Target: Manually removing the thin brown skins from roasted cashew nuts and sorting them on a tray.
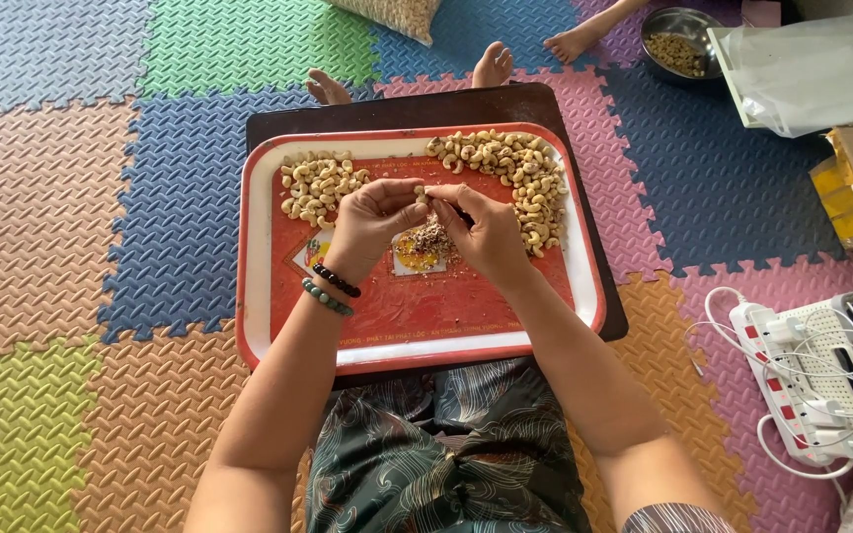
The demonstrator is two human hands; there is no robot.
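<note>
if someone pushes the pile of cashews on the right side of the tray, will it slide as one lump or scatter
Probably scatter: the right pile of cashews is loose separate nuts, not stuck together. Their curved shapes may let some roll or skid on the smooth-looking red tray. The tray's raised rim would likely keep most in.

The tray is showing red with a white rim. The nuts are looking pale yellow. The floor mats are showing bumpy squares of blue, green, pink, brown and yellow. The bracelets are shining black and green. The clothes are showing dark green swirls.
</note>
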